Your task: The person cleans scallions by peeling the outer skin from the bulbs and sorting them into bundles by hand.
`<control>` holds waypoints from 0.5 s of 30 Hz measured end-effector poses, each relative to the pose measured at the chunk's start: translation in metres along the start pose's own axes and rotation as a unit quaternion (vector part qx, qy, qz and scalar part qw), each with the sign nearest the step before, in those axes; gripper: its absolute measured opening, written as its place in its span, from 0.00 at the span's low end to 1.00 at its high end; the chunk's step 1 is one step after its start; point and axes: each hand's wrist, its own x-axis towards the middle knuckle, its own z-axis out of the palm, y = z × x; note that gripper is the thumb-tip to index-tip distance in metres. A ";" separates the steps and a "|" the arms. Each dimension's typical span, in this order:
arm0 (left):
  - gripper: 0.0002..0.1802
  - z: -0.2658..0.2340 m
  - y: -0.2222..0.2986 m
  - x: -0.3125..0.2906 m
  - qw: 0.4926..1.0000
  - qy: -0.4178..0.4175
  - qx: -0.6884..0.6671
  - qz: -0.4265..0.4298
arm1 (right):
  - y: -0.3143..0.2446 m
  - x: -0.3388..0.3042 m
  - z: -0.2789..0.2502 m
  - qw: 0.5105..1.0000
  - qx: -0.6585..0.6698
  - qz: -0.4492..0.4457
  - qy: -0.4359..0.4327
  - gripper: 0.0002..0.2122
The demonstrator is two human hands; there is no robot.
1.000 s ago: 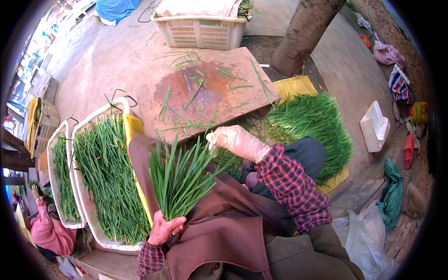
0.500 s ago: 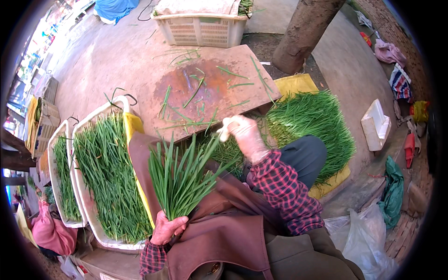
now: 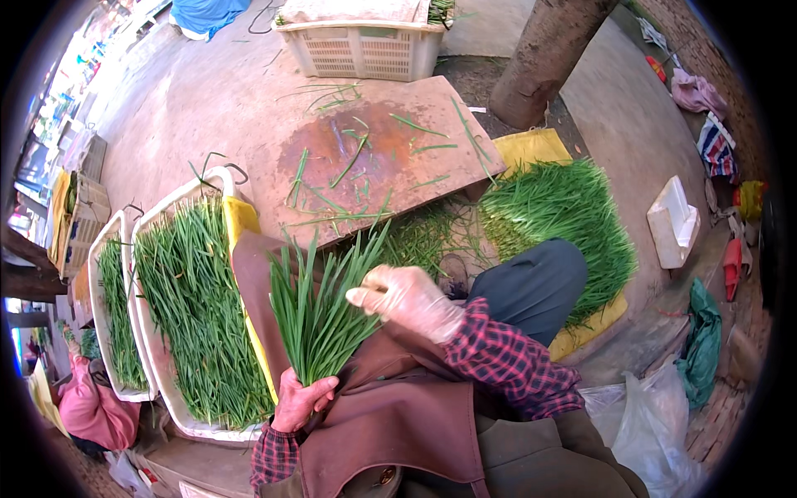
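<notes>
Green leaves (image 3: 320, 311), likely light and tender, suit the left hand (image 3: 300, 402) gripping their base; right hand (image 3: 408, 300) curls closed beside them.

held leaves (image 3: 314, 324): smooth | apron (image 3: 398, 427): leathery | crate (image 3: 365, 51): matt plastic | trunk (image 3: 552, 62): rough

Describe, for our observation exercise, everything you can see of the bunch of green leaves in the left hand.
The bunch of green leaves is made of many long, narrow, fresh-looking blades. They are gathered tightly at the base, where the left hand grips them, and fan out toward uneven, pointed tips. The bunch is held over the brown apron, tips pointing away from the person. The gloved right hand is at its right edge; whether it touches the blades is unclear.
</notes>
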 end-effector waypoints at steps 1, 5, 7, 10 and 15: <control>0.06 0.000 0.000 0.000 1.000 0.001 0.002 0.001 | -0.003 -0.001 0.007 0.999 0.036 0.007 -0.010 0.12; 0.07 -0.003 -0.001 -0.001 1.000 -0.002 -0.021 -0.002 | 0.012 -0.008 0.013 0.919 0.381 0.099 -0.027 0.10; 0.08 -0.009 -0.003 -0.005 0.999 -0.007 -0.049 -0.008 | 0.014 -0.007 -0.010 0.910 0.407 0.071 0.023 0.09; 0.12 -0.013 -0.001 -0.007 0.993 -0.044 -0.105 -0.024 | 0.022 -0.002 -0.032 0.955 0.256 0.116 0.098 0.09; 0.14 -0.018 -0.004 -0.006 0.985 -0.083 -0.142 -0.045 | 0.035 0.011 -0.041 0.969 0.191 -0.025 0.152 0.08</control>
